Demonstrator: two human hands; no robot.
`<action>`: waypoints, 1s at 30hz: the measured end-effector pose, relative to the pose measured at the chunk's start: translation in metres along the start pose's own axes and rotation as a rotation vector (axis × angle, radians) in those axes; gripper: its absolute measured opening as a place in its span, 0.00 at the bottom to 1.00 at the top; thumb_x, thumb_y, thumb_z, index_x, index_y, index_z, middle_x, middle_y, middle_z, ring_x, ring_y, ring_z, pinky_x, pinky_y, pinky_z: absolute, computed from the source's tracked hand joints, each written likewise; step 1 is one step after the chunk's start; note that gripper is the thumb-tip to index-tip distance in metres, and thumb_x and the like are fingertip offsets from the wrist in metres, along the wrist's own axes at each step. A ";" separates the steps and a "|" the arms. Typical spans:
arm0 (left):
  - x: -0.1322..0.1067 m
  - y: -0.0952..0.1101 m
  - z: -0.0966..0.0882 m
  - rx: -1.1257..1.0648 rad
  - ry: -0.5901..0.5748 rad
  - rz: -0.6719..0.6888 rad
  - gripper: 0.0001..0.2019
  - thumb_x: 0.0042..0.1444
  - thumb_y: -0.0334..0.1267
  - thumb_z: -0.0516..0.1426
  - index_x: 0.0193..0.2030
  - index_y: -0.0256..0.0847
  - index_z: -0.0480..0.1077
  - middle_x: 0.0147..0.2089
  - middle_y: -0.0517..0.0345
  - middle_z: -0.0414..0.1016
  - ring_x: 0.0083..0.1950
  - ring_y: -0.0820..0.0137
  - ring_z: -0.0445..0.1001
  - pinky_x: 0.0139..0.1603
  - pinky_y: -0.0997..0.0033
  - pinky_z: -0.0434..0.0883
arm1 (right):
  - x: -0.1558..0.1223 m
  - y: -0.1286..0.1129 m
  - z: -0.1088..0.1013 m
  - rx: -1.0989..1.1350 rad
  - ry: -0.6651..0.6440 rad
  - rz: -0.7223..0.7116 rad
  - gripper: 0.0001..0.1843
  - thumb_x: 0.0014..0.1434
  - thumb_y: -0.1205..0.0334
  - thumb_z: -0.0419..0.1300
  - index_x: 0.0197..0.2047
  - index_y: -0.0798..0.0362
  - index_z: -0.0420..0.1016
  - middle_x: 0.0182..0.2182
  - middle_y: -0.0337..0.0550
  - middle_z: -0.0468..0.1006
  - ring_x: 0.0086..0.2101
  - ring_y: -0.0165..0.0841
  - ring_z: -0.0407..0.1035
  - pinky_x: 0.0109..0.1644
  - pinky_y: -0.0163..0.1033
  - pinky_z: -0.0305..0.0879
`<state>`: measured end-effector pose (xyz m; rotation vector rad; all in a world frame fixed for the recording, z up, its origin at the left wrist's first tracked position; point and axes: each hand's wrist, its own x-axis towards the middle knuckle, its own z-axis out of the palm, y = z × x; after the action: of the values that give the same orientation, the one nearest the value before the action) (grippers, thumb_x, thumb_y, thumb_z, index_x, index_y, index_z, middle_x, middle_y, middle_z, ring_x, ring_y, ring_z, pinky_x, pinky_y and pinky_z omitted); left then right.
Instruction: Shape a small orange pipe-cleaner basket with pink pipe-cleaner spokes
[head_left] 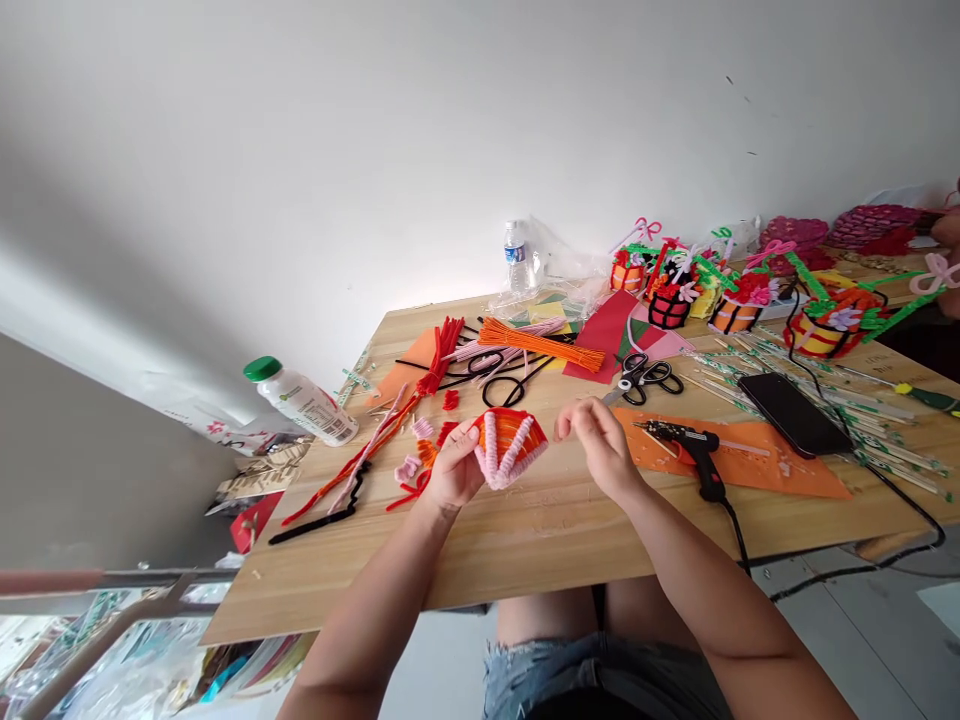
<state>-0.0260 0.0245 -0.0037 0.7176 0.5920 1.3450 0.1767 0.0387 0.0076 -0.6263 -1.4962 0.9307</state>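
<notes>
One fan-shaped red-and-orange piece trimmed in fuzzy pink, gripped from one side

Held up over the near half of the pale wooden table, the piece turns its pink V and pink lower border toward the wearer. It looks soft and light, so good handling probably means a firm but gentle hold on the edge, with the surface kept facing the eyes and the pile uncrushed. Pressing each strip from its end, rather than across its middle, should keep the V straight.

The person's left hand is closed on the piece's left edge, thumb in front, the other fingers mostly hidden behind. The right hand is just beside the opposite edge, apart from it, its fingers curled in toward the thumb; whether anything thin is pinched there cannot be told.

Near the left hand lie short curled red, orange and pink fuzzy scraps. To the right, a black hot-glue gun rests on an orange felt sheet, its nozzle pointing toward the right hand, so the knuckles are best kept clear. Black-handled scissors lie beyond, near a tied bundle of orange fuzzy stems.
</notes>
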 end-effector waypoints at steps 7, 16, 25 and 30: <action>0.003 -0.009 -0.002 0.065 -0.009 0.035 0.16 0.38 0.43 0.69 0.29 0.35 0.73 0.24 0.57 0.76 0.24 0.70 0.73 0.30 0.70 0.71 | 0.003 0.001 0.005 -0.368 -0.024 -0.361 0.02 0.59 0.65 0.60 0.37 0.49 0.71 0.32 0.41 0.74 0.35 0.34 0.70 0.40 0.42 0.68; 0.000 -0.010 0.001 0.098 -0.025 0.014 0.14 0.39 0.42 0.69 0.28 0.35 0.75 0.23 0.57 0.75 0.24 0.73 0.71 0.28 0.74 0.67 | -0.002 0.004 0.004 -0.353 0.068 -0.304 0.04 0.64 0.63 0.51 0.36 0.49 0.63 0.32 0.42 0.68 0.35 0.35 0.65 0.41 0.44 0.65; 0.000 -0.010 -0.001 0.146 -0.030 0.025 0.15 0.40 0.45 0.69 0.26 0.35 0.74 0.22 0.59 0.74 0.22 0.75 0.70 0.25 0.77 0.67 | 0.003 0.007 0.003 0.189 0.270 -0.029 0.10 0.65 0.50 0.52 0.37 0.47 0.61 0.32 0.37 0.68 0.34 0.32 0.69 0.46 0.45 0.67; 0.000 -0.013 -0.004 0.282 -0.094 0.029 0.17 0.42 0.48 0.68 0.30 0.35 0.75 0.21 0.60 0.74 0.20 0.74 0.70 0.22 0.76 0.68 | 0.005 -0.001 0.000 -0.027 0.237 -0.164 0.10 0.66 0.55 0.49 0.35 0.48 0.64 0.30 0.39 0.68 0.35 0.33 0.68 0.44 0.44 0.67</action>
<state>-0.0203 0.0243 -0.0163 1.0159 0.7051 1.2593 0.1758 0.0417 0.0113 -0.6018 -1.3280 0.6860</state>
